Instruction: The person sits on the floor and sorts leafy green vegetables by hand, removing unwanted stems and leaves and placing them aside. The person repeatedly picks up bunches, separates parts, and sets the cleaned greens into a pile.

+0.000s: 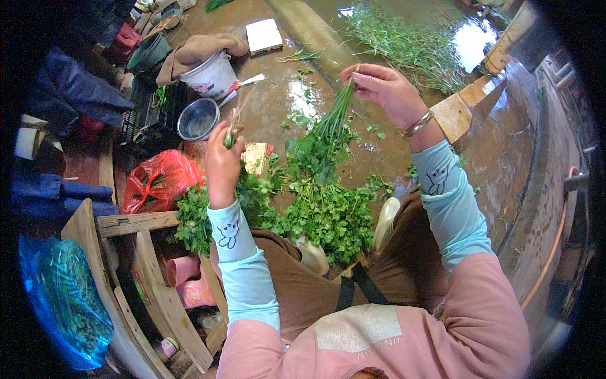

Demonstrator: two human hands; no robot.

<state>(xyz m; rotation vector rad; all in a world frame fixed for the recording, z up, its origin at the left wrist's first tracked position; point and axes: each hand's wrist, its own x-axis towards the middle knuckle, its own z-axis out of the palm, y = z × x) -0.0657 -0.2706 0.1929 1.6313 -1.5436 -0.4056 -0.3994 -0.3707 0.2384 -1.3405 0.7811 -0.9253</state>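
Observation:
My left hand point(223, 158) is closed around the stems of a leafy green bunch point(194, 220), probably coriander. Pale stem ends stick up above its fingers, and the leaves hang on both sides of my forearm. Raised at the upper right, my right hand point(386, 90) pinches a second bunch point(337, 111) by its root end between thumb and fingers. Long thin stems slant down from there to leaves at the middle. A larger heap of the same greens point(326, 215) lies on the wet floor between my pale boots point(387, 220). Where the held leaves overlap the heap, their borders are hard to tell.
A dark round basin point(199, 119) stands by a white bucket point(210, 76) draped with brown cloth. A red plastic bag point(161, 180) sits at left, near a wooden rack point(137, 223). Grassy cuttings point(407, 42) lie in water beyond a low concrete ledge point(312, 28).

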